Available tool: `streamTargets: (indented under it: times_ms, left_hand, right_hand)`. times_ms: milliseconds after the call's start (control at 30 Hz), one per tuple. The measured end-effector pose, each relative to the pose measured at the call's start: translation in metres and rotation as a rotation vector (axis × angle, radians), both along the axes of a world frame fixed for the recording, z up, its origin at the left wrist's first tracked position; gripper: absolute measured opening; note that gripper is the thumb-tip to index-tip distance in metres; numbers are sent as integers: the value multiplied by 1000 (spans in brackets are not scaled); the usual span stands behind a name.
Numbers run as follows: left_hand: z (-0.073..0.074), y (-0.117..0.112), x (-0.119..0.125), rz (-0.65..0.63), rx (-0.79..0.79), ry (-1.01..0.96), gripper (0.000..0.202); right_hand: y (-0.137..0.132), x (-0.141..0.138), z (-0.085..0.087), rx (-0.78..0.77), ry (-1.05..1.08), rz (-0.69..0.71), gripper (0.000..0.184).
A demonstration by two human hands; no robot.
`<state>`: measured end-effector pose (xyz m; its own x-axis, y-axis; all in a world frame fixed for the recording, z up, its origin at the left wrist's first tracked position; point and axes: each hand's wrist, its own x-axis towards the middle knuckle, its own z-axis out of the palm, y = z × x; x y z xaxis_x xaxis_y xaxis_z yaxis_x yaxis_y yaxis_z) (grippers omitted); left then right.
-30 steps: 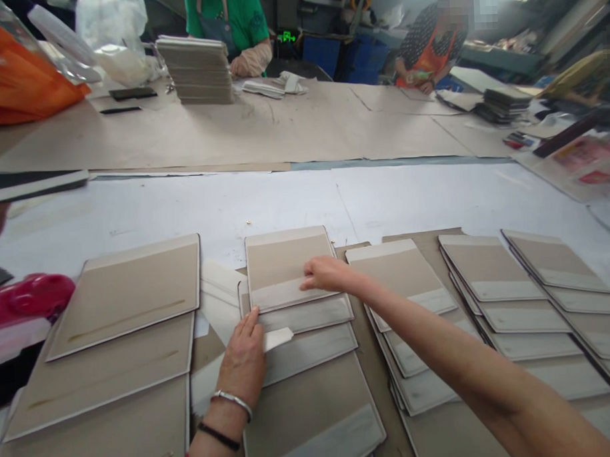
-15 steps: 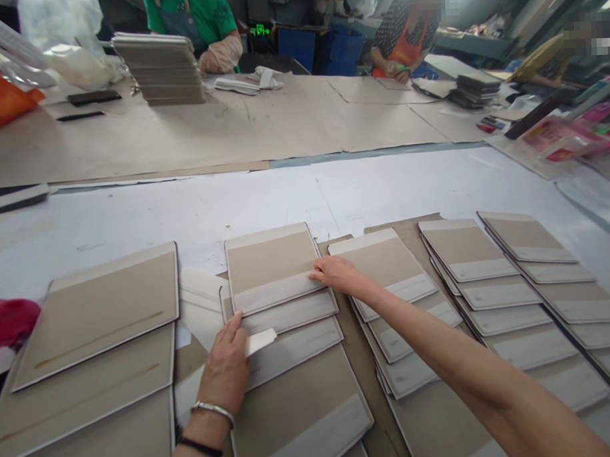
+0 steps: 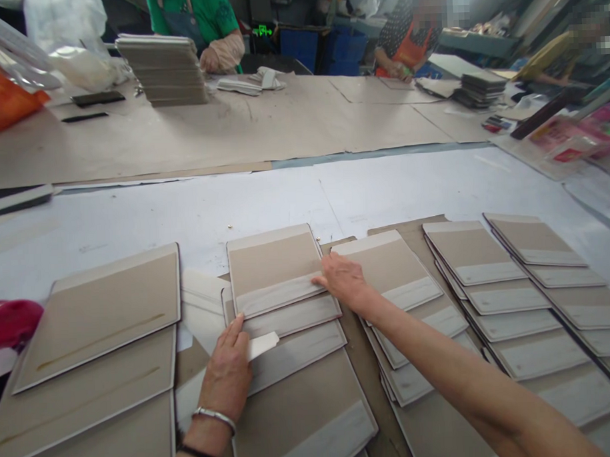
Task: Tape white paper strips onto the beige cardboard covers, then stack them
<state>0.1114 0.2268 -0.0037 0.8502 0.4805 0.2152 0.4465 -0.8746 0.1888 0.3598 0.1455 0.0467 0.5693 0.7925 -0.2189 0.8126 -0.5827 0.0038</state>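
Several flat beige panels with a pale grey band lie overlapped in a column before me, the top panel [image 3: 276,259] uppermost. My left hand [image 3: 227,368] touches its lower left corner with the fingertips, and a small pale flat strip [image 3: 263,345] sticks out from under that hand, its other end hidden. At the right edge of the same panel is my right hand [image 3: 341,277], thumb on the surface and fingers curled by the edge, their tips partly hidden.
Larger beige panels [image 3: 115,308] overlap at the left, and more columns of banded panels [image 3: 490,252] lie at the right. Across the white table [image 3: 264,196], a tall stack of panels [image 3: 167,70] stands near a co-worker in green [image 3: 198,25]. Another person wears an orange apron [image 3: 411,48].
My right hand has shifted slightly to the right, its thumb now apart from the fingers at the panel's edge. My left hand stays at the lower left corner.
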Motion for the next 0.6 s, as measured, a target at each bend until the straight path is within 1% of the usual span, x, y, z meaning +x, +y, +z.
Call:
streamTargets:
  times_ms: [67,100,133,200,233,267,300,367,433,500,533,600]
  left_hand:
    - [0,0,1,-13,21,-15,29]
    - [1,0,1,-17,29,-18,29]
    - [1,0,0,-19,36,-20,30]
    - [0,0,-1,-25,41,-22,29]
    - [0,0,-1,-26,39,-25,28]
    - [0,0,-1,-26,34,-26,28]
    - [-1,-1,-1,-24,25,-28,28]
    - [-3,-1,0,-7,3,-33,30]
    - [-4,0,1,20,-40,-35,31]
    - [-2,3,2,44,-132,-36,31]
    - [2,5,2,60,-202,-42,30]
    - [16,5,0,143,-371,-89,25]
  right_hand:
    - [-4,-17,2,54,-80,-39,29]
    - [-7,-28,1,91,-73,4,33]
    - [-10,-40,-3,132,-32,95,40]
    - [-15,-63,-15,214,95,345,57]
    - [-19,-71,-23,234,151,442,63]
    - [-23,-75,-30,235,188,494,67]
    - [-27,-76,-38,221,201,485,68]
    - [-36,-70,-49,173,171,359,68]
    - [-44,-58,-54,134,114,230,65]
    - [-49,-49,-54,131,72,147,61]
    - [-50,-48,-51,157,58,119,58]
    - [-50,-54,-41,275,69,70,50]
